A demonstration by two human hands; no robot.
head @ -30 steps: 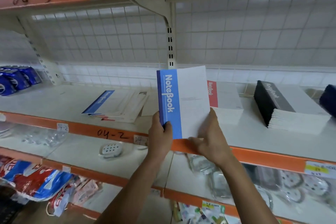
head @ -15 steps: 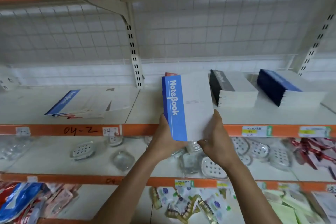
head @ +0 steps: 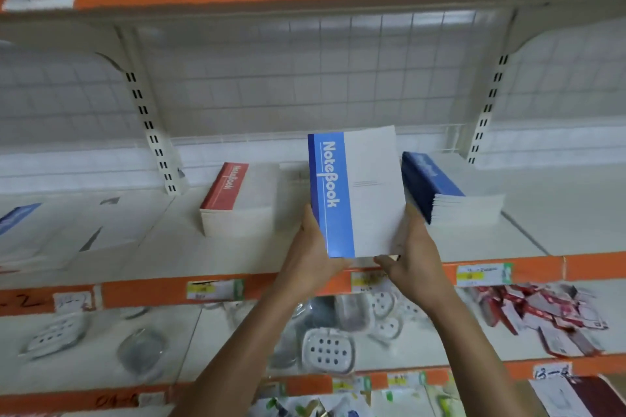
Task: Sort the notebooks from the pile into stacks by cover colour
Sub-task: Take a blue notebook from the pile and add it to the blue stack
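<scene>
From the head camera, a notebook with a blue spine band and a white cover is held upright in the air in front of the middle shelf, above its orange front edge. The left hand grips the lower left corner at the blue band, and the right hand holds the lower right corner, thumb under the bottom edge. On the shelf behind, a red stack lies to the left of the notebook and a dark blue stack just to its right. The loose pile lies blurred at far left. Soap dishes sit on the shelf below.
</scene>
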